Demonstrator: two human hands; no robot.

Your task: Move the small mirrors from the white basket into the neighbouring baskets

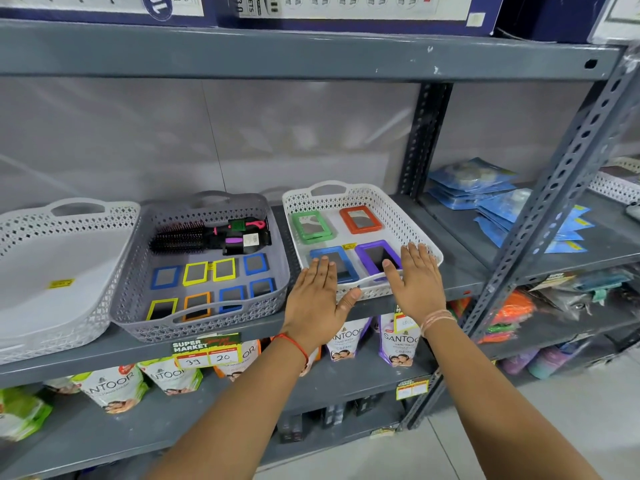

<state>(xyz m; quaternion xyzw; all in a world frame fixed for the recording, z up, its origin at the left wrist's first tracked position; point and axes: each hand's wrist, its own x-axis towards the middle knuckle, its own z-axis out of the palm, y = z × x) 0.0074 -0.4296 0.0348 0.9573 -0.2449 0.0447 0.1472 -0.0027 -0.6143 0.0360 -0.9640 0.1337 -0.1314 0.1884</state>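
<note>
A: While both arms are reaching toward the grey shelf (346, 60), what are the hands doing?

B: The left hand (317, 299) is hovering flat, palm down, fingers extended, over the front left corner of the white basket (408, 216). The right hand (414, 278) is hovering flat in the same way over the front right part of that basket. Both hands are spread and grasping nothing.

A: Where are the mirrors lying?

B: Four positions in the white basket are showing mirrors. The green-framed mirrors (311, 227) are lying stacked at the back left. The orange-framed mirror (360, 220) is lying at the back right. The blue-framed mirror (337, 261) is lying at the front left, with the left fingertips just beside it. The purple-framed mirror (375, 256) is lying at the front right, partly under the right thumb.

A: What is standing beside the white basket?

B: A grey basket (207, 327) is sitting to its left, holding eight smaller mirrors in two rows at the front and a black hairbrush (180, 240) at the back. Further left, a second white basket (52, 323) is sitting with only a yellow sticker (60, 283) showing on its floor.
</note>
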